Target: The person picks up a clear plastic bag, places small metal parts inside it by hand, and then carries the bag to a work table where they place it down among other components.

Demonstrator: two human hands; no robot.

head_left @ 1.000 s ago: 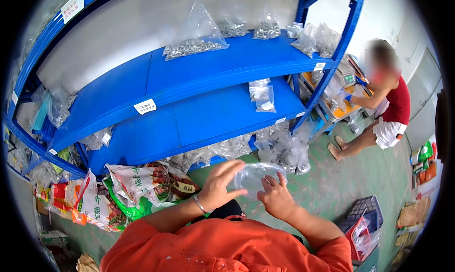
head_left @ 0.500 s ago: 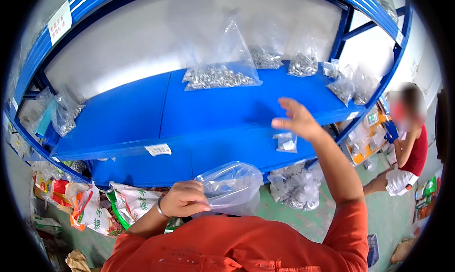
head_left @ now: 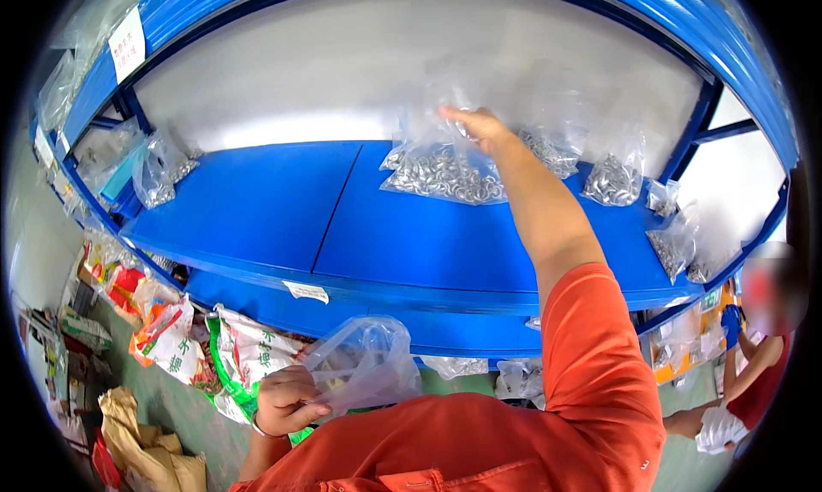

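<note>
A person in an orange-red shirt (head_left: 462, 445) stands before blue metal shelving, seen from above. The left hand (head_left: 289, 400), a metal bangle at its wrist, has its fingers curled on the edge of a clear loose bag (head_left: 368, 363); this bag stands puffed out in front of the person's torso, below the front edge of the upper shelf (head_left: 248, 205). The right arm reaches over that shelf, and the right hand (head_left: 481, 131) is at the upper plastic of a bag of metal rings (head_left: 445, 177), the index finger extended to the left; blur and clear film make it impossible to tell whether the fingers are closed on the plastic. The ring-filled bag rests on the upper shelf near the back wall, its contents spread along its base. To its right, on the same shelf, stand a second bag of metal parts (head_left: 555, 154), partly behind the forearm, a third bag (head_left: 615, 182), and smaller bags (head_left: 675, 239) toward the right upright. A further clear bag (head_left: 157, 175) sits at the shelf's left end. Beneath, printed sacks (head_left: 253, 346) lean by the lower shelf (head_left: 479, 333), and a brown paper sack (head_left: 141, 445) lies at lower left. At the right edge, a co-worker wears a blue glove (head_left: 731, 323).
</note>
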